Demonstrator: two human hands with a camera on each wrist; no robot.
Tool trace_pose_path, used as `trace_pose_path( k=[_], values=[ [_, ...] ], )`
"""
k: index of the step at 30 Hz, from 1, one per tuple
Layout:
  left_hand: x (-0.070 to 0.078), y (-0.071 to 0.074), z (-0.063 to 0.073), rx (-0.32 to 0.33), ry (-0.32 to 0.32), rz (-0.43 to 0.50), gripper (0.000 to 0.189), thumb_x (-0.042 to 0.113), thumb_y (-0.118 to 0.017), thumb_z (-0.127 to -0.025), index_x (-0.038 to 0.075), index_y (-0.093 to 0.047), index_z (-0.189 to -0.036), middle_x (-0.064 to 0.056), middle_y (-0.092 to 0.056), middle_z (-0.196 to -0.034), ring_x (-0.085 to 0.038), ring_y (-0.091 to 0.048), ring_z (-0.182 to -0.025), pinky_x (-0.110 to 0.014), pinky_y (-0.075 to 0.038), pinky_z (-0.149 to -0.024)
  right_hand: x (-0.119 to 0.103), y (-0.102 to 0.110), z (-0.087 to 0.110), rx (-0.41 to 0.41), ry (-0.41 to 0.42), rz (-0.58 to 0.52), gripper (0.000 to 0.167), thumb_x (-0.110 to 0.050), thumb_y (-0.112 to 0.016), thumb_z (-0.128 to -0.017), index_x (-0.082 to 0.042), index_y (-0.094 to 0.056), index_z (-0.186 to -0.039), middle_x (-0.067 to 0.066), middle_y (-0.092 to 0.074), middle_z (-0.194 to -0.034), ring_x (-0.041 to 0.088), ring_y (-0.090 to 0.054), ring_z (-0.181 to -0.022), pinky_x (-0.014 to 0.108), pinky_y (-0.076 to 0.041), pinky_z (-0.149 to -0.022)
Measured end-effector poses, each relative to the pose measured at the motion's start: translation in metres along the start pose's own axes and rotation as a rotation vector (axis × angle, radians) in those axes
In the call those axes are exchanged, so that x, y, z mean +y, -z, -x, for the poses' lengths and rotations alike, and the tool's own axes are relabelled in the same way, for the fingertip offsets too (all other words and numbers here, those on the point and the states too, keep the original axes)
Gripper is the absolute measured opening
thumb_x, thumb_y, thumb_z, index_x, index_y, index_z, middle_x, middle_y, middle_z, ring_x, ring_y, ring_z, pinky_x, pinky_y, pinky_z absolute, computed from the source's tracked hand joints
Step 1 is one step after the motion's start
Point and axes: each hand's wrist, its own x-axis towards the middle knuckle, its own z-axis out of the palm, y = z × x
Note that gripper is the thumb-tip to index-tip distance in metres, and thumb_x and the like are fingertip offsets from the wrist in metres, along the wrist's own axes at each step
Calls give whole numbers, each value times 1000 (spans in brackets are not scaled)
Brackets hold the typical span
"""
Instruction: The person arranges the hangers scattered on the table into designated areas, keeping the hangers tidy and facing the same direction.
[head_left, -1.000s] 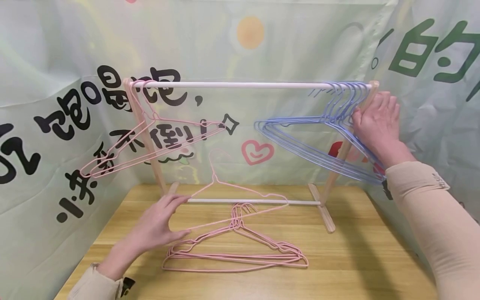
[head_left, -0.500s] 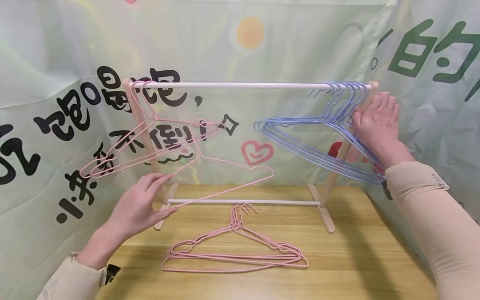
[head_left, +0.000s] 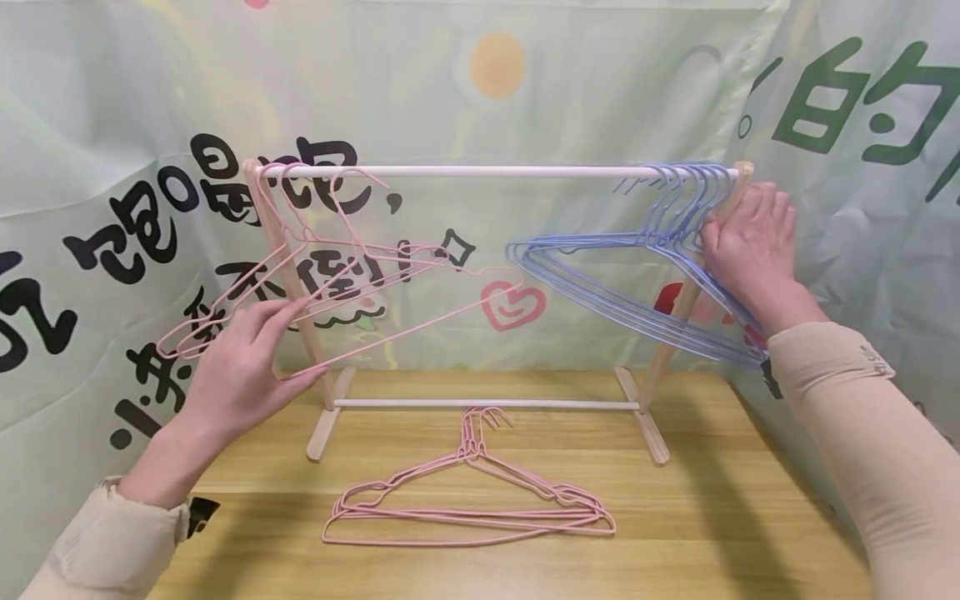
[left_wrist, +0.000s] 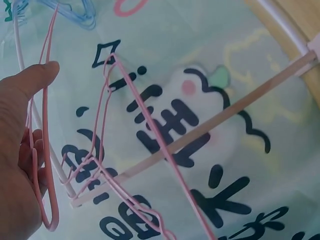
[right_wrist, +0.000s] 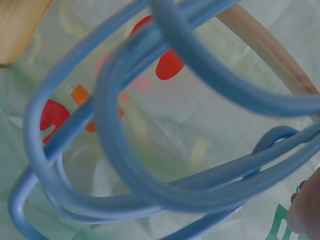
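Observation:
My left hand point(head_left: 236, 367) pinches one end of a pink wire hanger point(head_left: 420, 327), thumb on the lower bar and fingers at the shoulder. The hanger's hook overlaps the rack's white top rail point(head_left: 487, 172); I cannot tell whether it rests on it. Two pink hangers point(left_wrist: 141, 104) hang at the rail's left end. Holding the upper part of the wooden right post point(head_left: 684, 317) is my right hand point(head_left: 753, 246), its grip partly hidden. Several blue hangers point(head_left: 651, 240) hang beside it, and their wires fill the right wrist view.
Several pink hangers point(head_left: 472, 454) lie stacked on the wooden table point(head_left: 720, 517) in front of the rack. A lower white rail point(head_left: 487, 404) joins the rack's feet. Printed cloth point(head_left: 420, 75) stands behind and at both sides.
The left hand has carried the pink hanger up and to the left, from low over the table stack to the height of the top rail. The right hand stays at the post.

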Motion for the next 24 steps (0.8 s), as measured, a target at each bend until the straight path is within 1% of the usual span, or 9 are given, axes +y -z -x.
trace_pose_path(
  k=[4,8,12,13,15,18,20,22,24],
  values=[
    [-8,4,-5,13,12,-18,87,72,-49,-97,-1,-56,-144,-27,-61,-123,-46,-59,-106,-62,-53,-81,-1,-1,0,-7,3,4,49,-28,-40,-100,17,-36,-120,36,-34,-116,55,-30,-106,64,-25,-93],
    [-15,8,-8,15,35,-52,91,77,-43,-96,0,-57,-142,-27,-60,-123,-47,-59,-106,-61,-53,-68,-3,0,0,-11,10,4,50,-29,-40,-101,17,-35,-121,36,-33,-116,55,-30,-106,64,-25,-93],
    [-25,12,-11,-9,65,-65,93,79,-43,-94,2,-56,-144,-28,-58,-126,-46,-58,-106,-61,-53,-63,-3,0,1,-5,12,2,50,-29,-39,-101,17,-35,-121,36,-33,-117,55,-30,-107,64,-25,-94],
    [-28,12,-11,-13,68,-65,92,77,-46,-94,2,-56,-145,-28,-58,-126,-46,-58,-104,-61,-53,-61,-3,1,1,-3,13,2,50,-29,-40,-101,17,-35,-121,36,-33,-117,55,-30,-107,64,-25,-94],
    [-33,14,-12,-32,87,-64,89,68,-67,-88,2,-55,-146,-28,-57,-128,-47,-57,-104,-62,-52,-62,-4,1,1,2,15,1,50,-29,-40,-101,17,-35,-121,36,-34,-116,56,-30,-106,64,-25,-93],
    [-39,14,-11,-51,112,-73,91,40,-90,-72,2,-54,-146,-27,-57,-130,-48,-57,-104,-63,-51,-61,-3,1,1,5,16,2,50,-29,-39,-101,17,-35,-121,36,-33,-116,55,-30,-106,64,-25,-93],
    [-42,14,-10,-58,123,-81,97,22,-95,-60,2,-54,-145,-27,-57,-130,-48,-57,-105,-63,-51,-62,-2,1,1,10,17,1,49,-29,-39,-101,17,-36,-120,36,-34,-116,55,-30,-106,64,-25,-93],
    [-45,13,-9,-63,131,-89,98,21,-95,-58,2,-54,-145,-27,-57,-131,-48,-57,-104,-62,-50,-63,-2,1,1,14,17,-1,49,-28,-40,-100,17,-36,-120,36,-34,-116,55,-30,-106,64,-25,-93],
    [-47,12,-7,-65,132,-88,94,26,-93,-62,2,-54,-145,-27,-57,-131,-48,-57,-104,-62,-50,-63,-1,1,1,21,21,-2,49,-28,-40,-100,17,-36,-119,36,-34,-116,56,-30,-105,64,-26,-92]
  ],
)
